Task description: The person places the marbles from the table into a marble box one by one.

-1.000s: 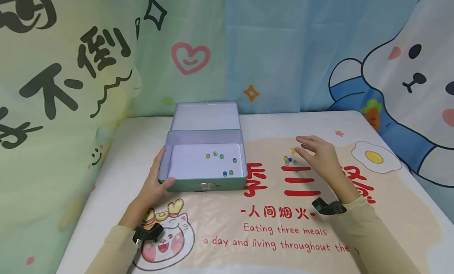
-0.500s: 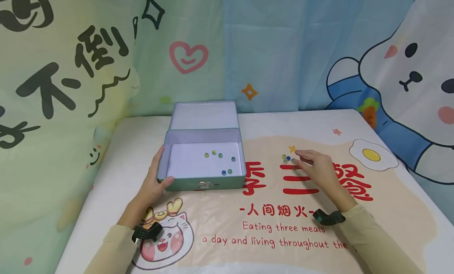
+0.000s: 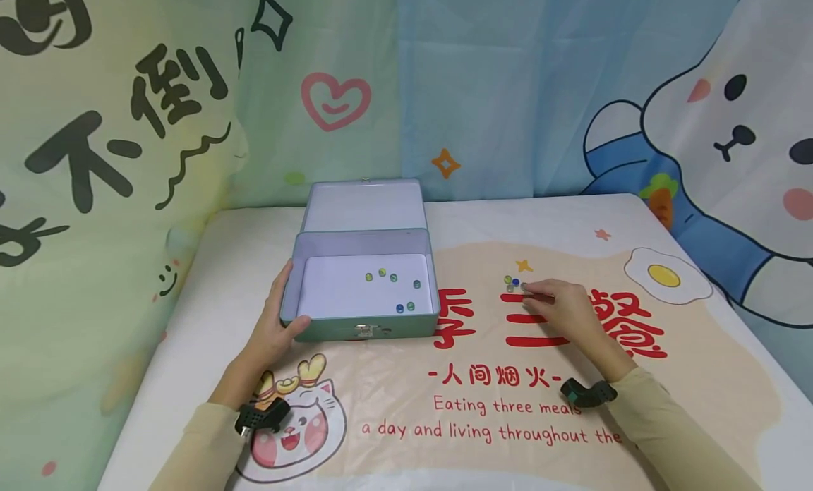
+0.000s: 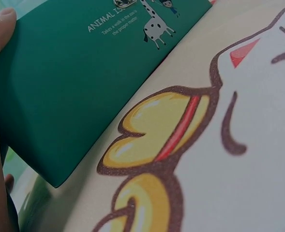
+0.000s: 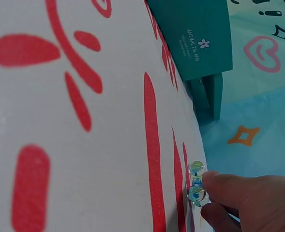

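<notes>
A green tin box (image 3: 368, 329) with its lid (image 3: 363, 207) raised stands left of centre, and several glass marbles (image 3: 382, 272) lie on its pale floor. My left hand (image 3: 274, 322) holds the box at its left front corner, thumb over the front rim. In the left wrist view, the thumb (image 4: 2, 26) lies against the green front. To the right, my right hand (image 3: 568, 311) is down at a small group of marbles (image 3: 508, 280) on the cloth. Thumb and forefinger pinch a clear marble (image 5: 198, 194) at the edge of that group; the fingertips partly hide it.
A printed cloth (image 3: 470, 463) with red lettering covers the table. Behind the table hangs a patterned curtain (image 3: 470, 89). The box's raised lid leans back near it. Between the box and the marbles lies a stretch of cloth.
My right hand has come down toward the marbles, and its thumb and forefinger have closed at one of them. The left hand stays on the box. The head view has shifted slightly.
</notes>
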The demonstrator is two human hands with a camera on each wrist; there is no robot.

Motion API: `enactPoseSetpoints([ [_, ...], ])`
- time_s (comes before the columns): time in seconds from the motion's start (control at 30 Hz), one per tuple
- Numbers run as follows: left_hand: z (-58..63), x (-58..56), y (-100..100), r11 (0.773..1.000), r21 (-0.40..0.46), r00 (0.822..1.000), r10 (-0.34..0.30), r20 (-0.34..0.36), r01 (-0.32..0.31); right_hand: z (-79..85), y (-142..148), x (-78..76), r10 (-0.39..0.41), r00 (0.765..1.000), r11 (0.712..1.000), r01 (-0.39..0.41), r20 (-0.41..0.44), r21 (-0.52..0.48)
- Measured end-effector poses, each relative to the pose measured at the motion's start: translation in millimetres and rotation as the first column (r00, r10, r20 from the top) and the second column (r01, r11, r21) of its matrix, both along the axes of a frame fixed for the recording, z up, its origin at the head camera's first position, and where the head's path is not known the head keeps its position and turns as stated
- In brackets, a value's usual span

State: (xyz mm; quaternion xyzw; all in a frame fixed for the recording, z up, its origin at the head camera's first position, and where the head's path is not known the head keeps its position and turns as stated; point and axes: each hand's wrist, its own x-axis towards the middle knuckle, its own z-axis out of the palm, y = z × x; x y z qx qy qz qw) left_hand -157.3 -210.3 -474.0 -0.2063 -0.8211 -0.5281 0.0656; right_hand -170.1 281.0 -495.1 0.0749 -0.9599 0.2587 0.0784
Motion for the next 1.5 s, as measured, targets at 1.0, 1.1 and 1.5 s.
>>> enactPoseSetpoints([
  [1.0,1.9,0.9,-0.6,1.0,0.0,1.0,-0.002,0.0,0.002,-4.3,-4.5,-3.5,0.038,0.999,0.995,-0.036,-0.021,0.094],
  [1.1,2.0,1.0,-0.9,1.0,0.001,1.0,-0.003,0.004,0.003,-4.6,-4.7,-3.3,0.04,0.999,0.995,-0.038,-0.028,0.094],
  [1.5,1.3,0.5,-1.3,1.0,-0.007,1.0,0.003,0.005,-0.003,-2.3,-6.7,-4.0,0.034,0.999,0.995,-0.031,-0.026,0.096],
])
